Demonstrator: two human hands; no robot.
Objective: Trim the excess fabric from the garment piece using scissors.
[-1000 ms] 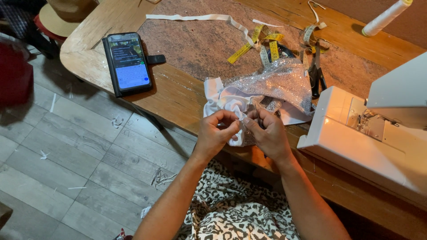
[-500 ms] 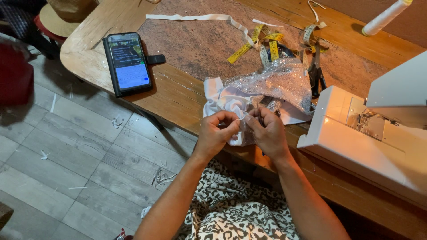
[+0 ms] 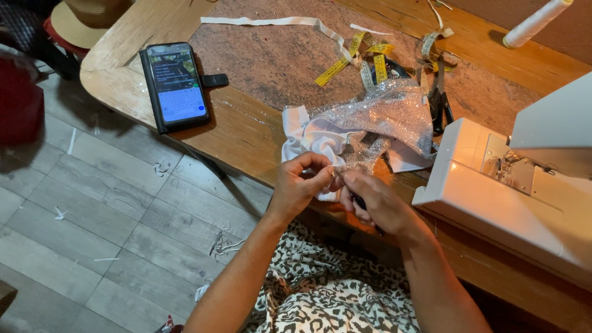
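Now two hands work at the near edge of the wooden counter, just left of the one white sewing machine. The left hand closes its grip on the white hem of the one sequinned silver fabric; the right hand pinches the same hem and holds a dark, slim tool. One phone in a black case lies far left of the machine, one yellow measuring tape behind the fabric, one thread cone beyond. Since the earlier frames the hands have barely shifted.
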